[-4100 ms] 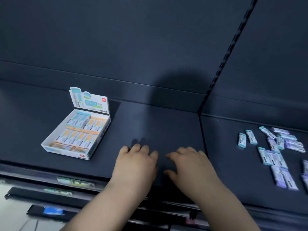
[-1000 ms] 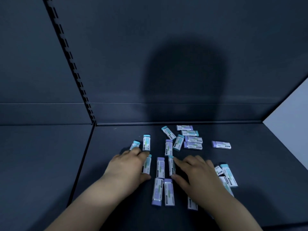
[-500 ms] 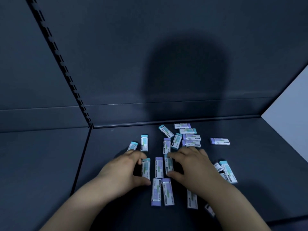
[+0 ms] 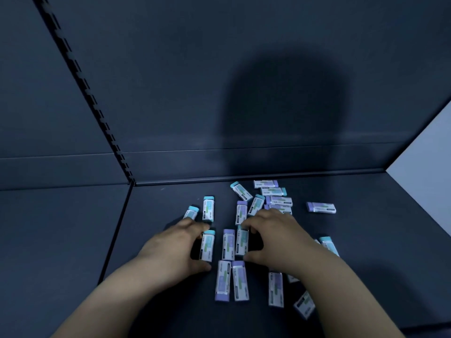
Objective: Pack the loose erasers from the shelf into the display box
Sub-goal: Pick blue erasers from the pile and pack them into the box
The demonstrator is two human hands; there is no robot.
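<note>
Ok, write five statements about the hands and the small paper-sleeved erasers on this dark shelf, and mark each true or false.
1. The left hand pinches a teal-capped eraser end to end. True.
2. The right hand lies flat and idle. False: its finger and thumb bracket a white-sleeved eraser.
3. A lone purple-ended eraser lies apart at the right. True.
4. The scattered erasers stand on end on the dark metal shelf. False: they lie flat.
5. A pair of purple-ended erasers lies side by side between the forearms. True.
</note>
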